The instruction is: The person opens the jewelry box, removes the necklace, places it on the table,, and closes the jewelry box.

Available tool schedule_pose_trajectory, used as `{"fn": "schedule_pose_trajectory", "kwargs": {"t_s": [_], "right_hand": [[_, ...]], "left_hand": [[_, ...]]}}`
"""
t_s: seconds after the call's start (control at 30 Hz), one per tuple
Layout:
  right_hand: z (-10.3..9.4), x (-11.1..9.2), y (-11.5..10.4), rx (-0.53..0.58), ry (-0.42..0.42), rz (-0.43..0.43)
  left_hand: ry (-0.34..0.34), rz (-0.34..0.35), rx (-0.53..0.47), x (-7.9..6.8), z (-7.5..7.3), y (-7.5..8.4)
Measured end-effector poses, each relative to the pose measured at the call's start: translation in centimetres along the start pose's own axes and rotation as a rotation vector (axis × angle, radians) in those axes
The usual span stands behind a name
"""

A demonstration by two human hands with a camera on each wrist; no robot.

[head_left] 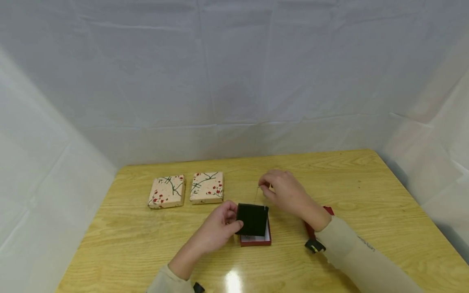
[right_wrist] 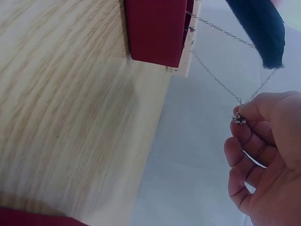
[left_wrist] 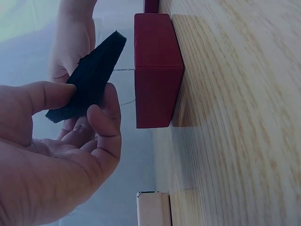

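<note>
My left hand [head_left: 216,230] pinches a dark, square jewelry-box pad [head_left: 252,219] between thumb and fingers, tilted above a small open red box [head_left: 255,243]. The box has a pale inside and stands on the table. A thin silver necklace chain [left_wrist: 124,69] runs from the pad's edges, and part of it hangs down to the box. Beyond the pad, my right hand [head_left: 283,191] holds the necklace with thumb and index finger at a small shiny cluster [right_wrist: 239,118]. Its other fingers are loosely bent. What exactly the cluster is, I cannot tell.
Two cream box pieces with a red blossom pattern, one at the left [head_left: 167,191] and one nearer the middle [head_left: 207,187], lie on the wooden table [head_left: 121,240]. Another red piece [head_left: 309,230] is partly hidden beneath the right forearm. White sheeting [head_left: 234,81] hangs behind the table.
</note>
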State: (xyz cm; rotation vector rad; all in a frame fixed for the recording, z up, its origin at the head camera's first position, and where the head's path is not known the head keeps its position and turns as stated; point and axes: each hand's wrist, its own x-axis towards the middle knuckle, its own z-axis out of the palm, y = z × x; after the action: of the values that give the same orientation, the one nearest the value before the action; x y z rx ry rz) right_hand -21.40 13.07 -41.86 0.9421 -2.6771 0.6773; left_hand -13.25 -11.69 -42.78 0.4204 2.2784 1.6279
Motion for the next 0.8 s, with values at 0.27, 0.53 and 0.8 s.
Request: {"fn": "schedule_pose_trajectory", "kwargs": {"t_s": [0.27, 0.53, 0.8], "right_hand": [[0.18, -0.16, 0.63, -0.003, 0.015, 0.010], [0.07, -0.18, 0.85, -0.017, 0.009, 0.024], [0.08, -0.26, 1.05, -0.019, 0.010, 0.048]], "left_hand": [[0.006, -0.001, -0.004, -0.03, -0.05, -0.19], [0.000, -0.007, -0.027, -0.04, -0.08, -0.11], [-0.008, -0.002, -0.039, -0.06, -0.10, -0.02]]}}
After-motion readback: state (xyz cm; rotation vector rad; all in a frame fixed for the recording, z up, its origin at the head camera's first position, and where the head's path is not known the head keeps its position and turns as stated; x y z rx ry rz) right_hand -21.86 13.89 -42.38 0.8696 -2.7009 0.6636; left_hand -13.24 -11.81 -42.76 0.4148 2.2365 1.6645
